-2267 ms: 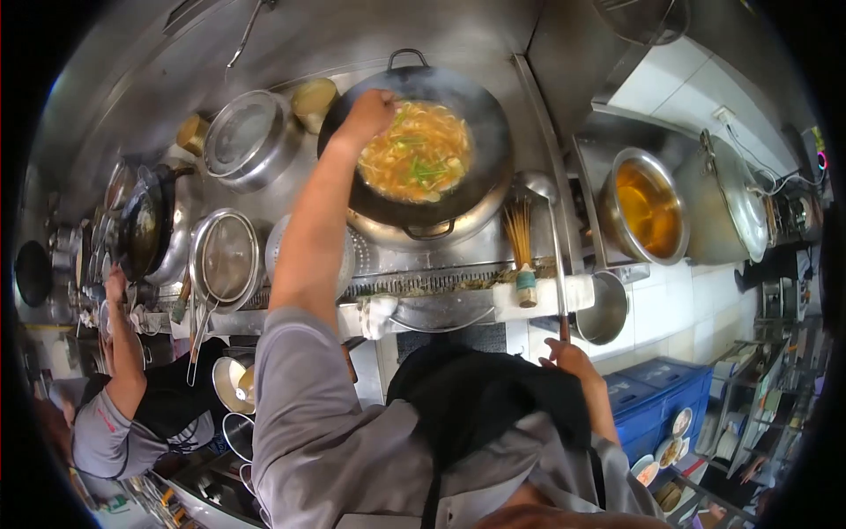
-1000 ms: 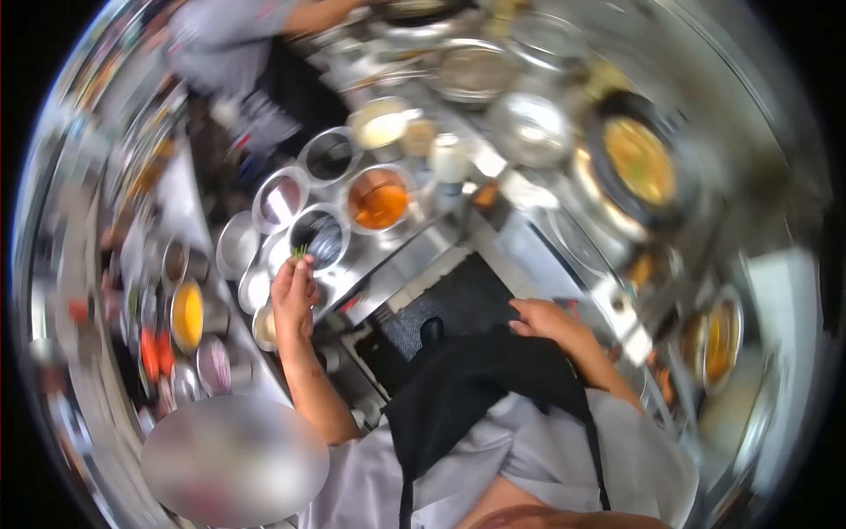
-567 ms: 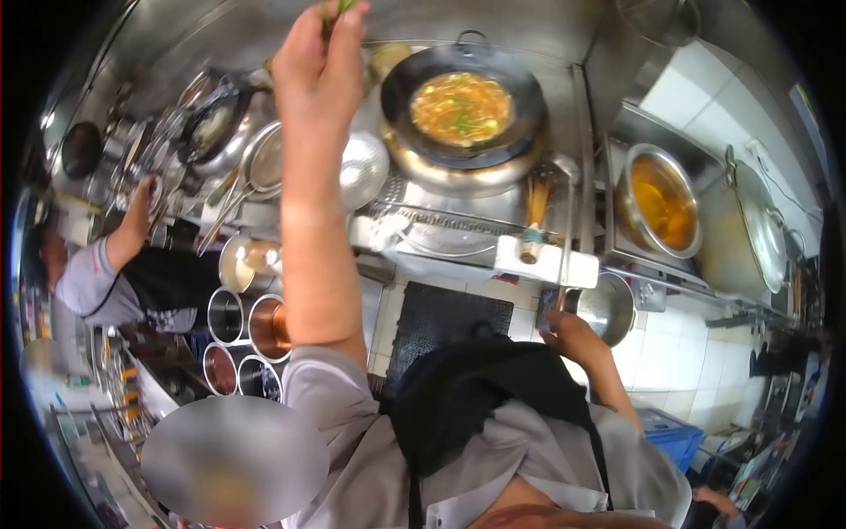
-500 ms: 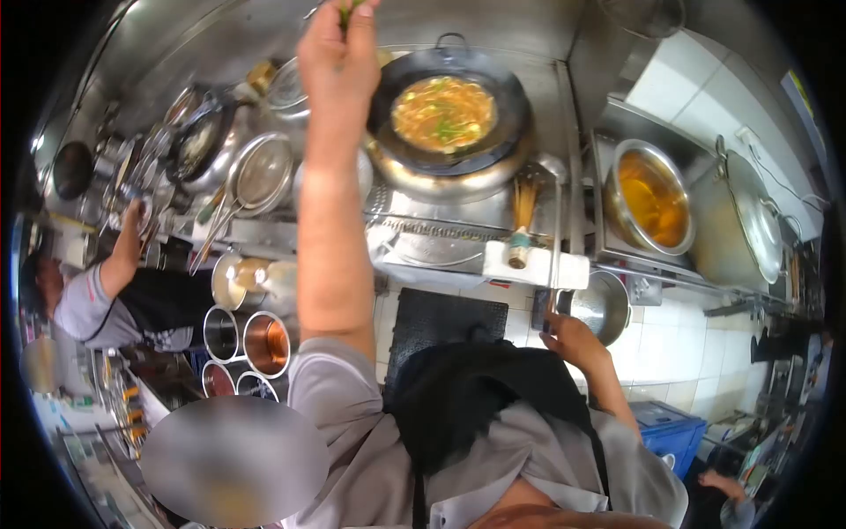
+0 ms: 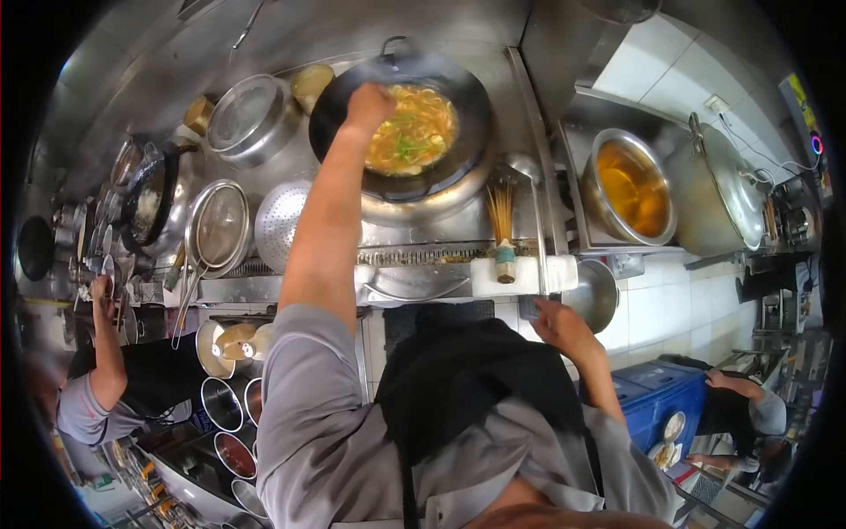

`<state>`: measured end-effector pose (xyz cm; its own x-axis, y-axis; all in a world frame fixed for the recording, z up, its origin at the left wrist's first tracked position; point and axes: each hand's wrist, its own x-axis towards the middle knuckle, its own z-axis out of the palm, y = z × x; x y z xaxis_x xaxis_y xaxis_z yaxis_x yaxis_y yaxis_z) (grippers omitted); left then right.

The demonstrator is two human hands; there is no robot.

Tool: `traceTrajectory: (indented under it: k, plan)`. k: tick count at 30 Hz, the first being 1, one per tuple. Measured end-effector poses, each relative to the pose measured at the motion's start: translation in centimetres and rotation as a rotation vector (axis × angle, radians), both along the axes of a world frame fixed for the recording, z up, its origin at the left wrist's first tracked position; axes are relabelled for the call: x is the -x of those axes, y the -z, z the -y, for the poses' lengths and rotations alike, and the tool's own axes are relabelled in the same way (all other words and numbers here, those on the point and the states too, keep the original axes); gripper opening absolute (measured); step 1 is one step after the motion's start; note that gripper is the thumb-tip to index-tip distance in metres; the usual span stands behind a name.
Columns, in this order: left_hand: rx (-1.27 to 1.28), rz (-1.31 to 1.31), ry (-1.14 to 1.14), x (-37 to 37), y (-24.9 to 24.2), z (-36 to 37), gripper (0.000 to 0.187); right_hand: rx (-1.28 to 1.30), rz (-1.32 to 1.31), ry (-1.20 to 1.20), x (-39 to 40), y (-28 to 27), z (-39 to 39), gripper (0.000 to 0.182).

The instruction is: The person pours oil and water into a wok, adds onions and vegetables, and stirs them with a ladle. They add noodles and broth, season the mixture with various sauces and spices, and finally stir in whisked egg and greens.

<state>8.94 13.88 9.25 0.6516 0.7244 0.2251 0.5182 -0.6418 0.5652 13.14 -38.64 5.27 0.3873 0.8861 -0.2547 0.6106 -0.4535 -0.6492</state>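
Note:
My left hand [image 5: 370, 108] is over the left side of a black wok [image 5: 467, 123], its fingers curled in and slightly blurred; whatever they hold is hidden. Inside the wok lies a brothy dish of noodle-like strands [image 5: 419, 132] with chopped greens on top. Near the front edge of the stove, my right hand [image 5: 566, 328] has its fingers closed at the end of a long-handled ladle [image 5: 536, 220]. The ladle's bowl rests on the steel top, right of the wok. A bamboo wok brush [image 5: 500, 216] lies beside its handle, on a white block [image 5: 480, 278].
At right stand a steel bowl of orange liquid [image 5: 630, 198] and a large lidded pot [image 5: 718, 198]. Left of the wok are a perforated skimmer [image 5: 284, 225] and a mesh strainer [image 5: 220, 227]. One co-worker [image 5: 97, 379] is at far left, others at lower right by a blue box [image 5: 630, 392].
My left hand, earlier raised at the top holding something green, has come down over the wok. My right hand stays by the ladle handle. The whole view has shifted.

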Motion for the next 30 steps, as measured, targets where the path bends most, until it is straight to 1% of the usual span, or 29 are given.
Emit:
traceTrajectory:
  k: [1, 2, 3, 4, 5, 6, 8, 9, 10, 11, 12, 13, 15, 17, 18, 20, 21, 24, 25, 27, 28, 30]
  plan:
    - [-0.011, 0.026, 0.094, 0.7, 1.6, -0.9, 0.043, -0.03, -0.031, 0.025, 0.2, -0.4, -1.2, 0.034]
    - [-0.024, 0.048, 0.191, 1.2, 3.0, -1.8, 0.048, -0.035, -0.001, 0.073, 0.0, 0.1, -1.8, 0.032]
    - [-0.036, 0.114, 0.191, 1.6, 4.5, -2.9, 0.059, -0.039, 0.028, 0.125, -0.6, 1.6, -2.0, 0.031]
    - [0.022, 0.191, 0.144, 2.5, 3.7, -2.5, 0.055, -0.04, 0.056, 0.177, -1.4, 3.4, -1.8, 0.029]
    - [0.082, 0.268, 0.096, 4.3, 2.5, -0.9, 0.052, -0.044, 0.128, 0.163, -2.6, 5.8, -1.2, 0.03]
    - [0.14, 0.345, 0.043, 6.2, 1.8, 0.5, 0.049, 0.005, 0.215, 0.214, -3.3, 7.2, -0.9, 0.032]
    - [0.102, 0.334, 0.022, 10.6, 5.1, 1.1, 0.039, 0.094, 0.382, 0.316, -4.2, 10.0, -0.5, 0.035]
    - [0.106, 0.296, 0.006, 13.4, 4.4, 4.2, 0.034, 0.14, 0.383, 0.337, -4.9, 12.0, 0.0, 0.039]
    - [0.07, 0.216, -0.094, 15.8, 3.5, 7.7, 0.028, 0.149, 0.382, 0.346, -5.2, 13.0, 0.1, 0.039]
    - [0.024, 0.002, -0.059, 18.6, 6.0, 9.1, 0.027, 0.161, 0.38, 0.355, -5.2, 13.7, 0.2, 0.039]
    - [-0.015, -0.193, -0.031, 21.4, 9.6, 10.3, 0.033, 0.175, 0.378, 0.364, -5.0, 14.2, 0.1, 0.039]
    - [0.015, -0.384, 0.002, 23.2, 11.2, 12.0, 0.042, 0.195, 0.311, 0.405, -4.9, 14.7, 0.0, 0.04]
    - [0.167, -0.619, 0.007, 25.1, 13.1, 14.2, 0.062, 0.24, 0.18, 0.48, -5.0, 15.5, -0.6, 0.042]
    - [0.415, -0.705, -0.051, 25.4, 14.5, 15.7, 0.083, 0.153, 0.237, 0.462, -5.6, 16.9, -0.9, 0.037]
    - [0.343, -0.668, -0.101, 25.3, 15.1, 16.3, 0.079, 0.114, 0.263, 0.452, -5.5, 17.1, -0.8, 0.035]
    - [0.198, -0.593, -0.2, 25.1, 16.4, 17.6, 0.073, 0.048, 0.225, 0.467, -5.9, 17.5, -0.5, 0.03]
    - [0.162, -0.511, -0.247, 25.1, 17.4, 17.7, 0.063, 0.013, 0.206, 0.477, -6.0, 17.1, -0.7, 0.028]
    - [0.188, -0.39, -0.244, 26.0, 18.9, 17.3, 0.061, -0.002, 0.28, 0.572, -7.2, 14.6, -1.8, 0.024]
    - [0.314, -0.24, -0.237, 26.5, 18.6, 16.9, 0.058, -0.039, 0.265, 0.552, -7.9, 14.1, -1.8, 0.023]
    - [0.559, 0.067, -0.212, 27.0, 17.6, 15.9, 0.052, -0.135, 0.352, 0.525, -8.3, 12.8, -2.3, 0.025]
    - [0.798, 0.241, -0.222, 26.7, 16.5, 15.6, 0.052, -0.18, 0.395, 0.512, -8.3, 11.4, -2.6, 0.027]
    - [1.265, 0.599, -0.241, 25.7, 14.0, 15.1, 0.053, -0.216, 0.326, 0.526, -8.1, 8.4, -4.2, 0.03]
